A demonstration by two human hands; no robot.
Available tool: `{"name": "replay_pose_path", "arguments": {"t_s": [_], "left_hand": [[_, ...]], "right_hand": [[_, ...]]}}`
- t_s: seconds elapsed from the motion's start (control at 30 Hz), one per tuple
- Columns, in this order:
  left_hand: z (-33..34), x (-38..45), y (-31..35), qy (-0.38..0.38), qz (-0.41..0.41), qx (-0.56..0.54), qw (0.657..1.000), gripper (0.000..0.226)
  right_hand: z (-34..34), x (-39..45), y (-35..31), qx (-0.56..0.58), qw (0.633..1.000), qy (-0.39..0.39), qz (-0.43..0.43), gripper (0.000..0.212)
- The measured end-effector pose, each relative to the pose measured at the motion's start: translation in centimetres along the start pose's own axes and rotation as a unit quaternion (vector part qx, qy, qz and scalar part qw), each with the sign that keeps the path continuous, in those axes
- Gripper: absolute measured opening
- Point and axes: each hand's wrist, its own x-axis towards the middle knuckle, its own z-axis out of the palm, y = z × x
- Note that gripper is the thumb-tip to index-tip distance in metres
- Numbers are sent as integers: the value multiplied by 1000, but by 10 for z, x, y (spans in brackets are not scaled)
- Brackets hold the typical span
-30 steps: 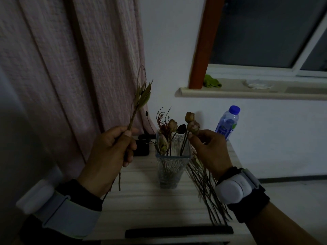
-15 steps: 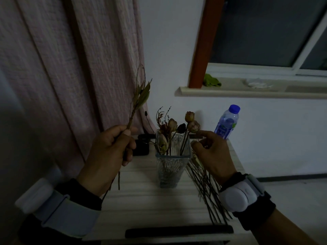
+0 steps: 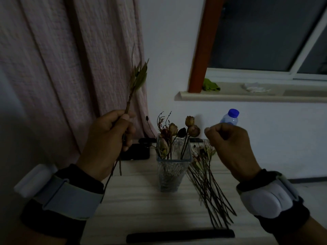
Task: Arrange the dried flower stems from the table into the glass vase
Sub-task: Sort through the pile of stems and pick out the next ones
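Observation:
A square glass vase [image 3: 169,175] stands mid-table with several dried stems and rose heads [image 3: 190,125] in it. Left of the vase, my left hand [image 3: 106,144] grips a leafy dried stem [image 3: 139,77] upright; its lower end hangs below my palm. My right hand [image 3: 230,149] hovers right of the vase with its fingers curled, and nothing shows between them. It is apart from the flowers. A pile of loose dried stems [image 3: 209,190] lies on the table [image 3: 138,202] just right of the vase, below my right hand.
A water bottle with a blue cap [image 3: 232,116] stands behind my right hand. A black flat object [image 3: 137,153] lies behind the vase on the left, and a black bar [image 3: 180,235] lies along the table's front edge. A pink curtain [image 3: 70,68] hangs at left, and a windowsill [image 3: 247,97] juts out above.
My right hand has let go of the rose heads in the vase and drawn away to the right and up. My left hand still holds the leafy stem in about the same place.

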Motion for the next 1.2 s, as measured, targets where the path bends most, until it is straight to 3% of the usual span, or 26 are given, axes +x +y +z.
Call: {"name": "replay_pose_path", "arguments": {"t_s": [0.2,0.33,0.67,1.2], "left_hand": [[12,6,34,-33,53,-10,998,22],[15,2,51,-76,79,1,994,20],[9,-16,66,-86,96,27,991,16],[8,-37,69,-64,91,43,993,14]], "right_hand": [[2,16,-63,71,995,-32,-64,23],[14,25,-93,43,992,-46,-107,20],[52,19,-121,140,983,-96,-72,22],[48,-5,-131,222,966,-122,-48,12]]}}
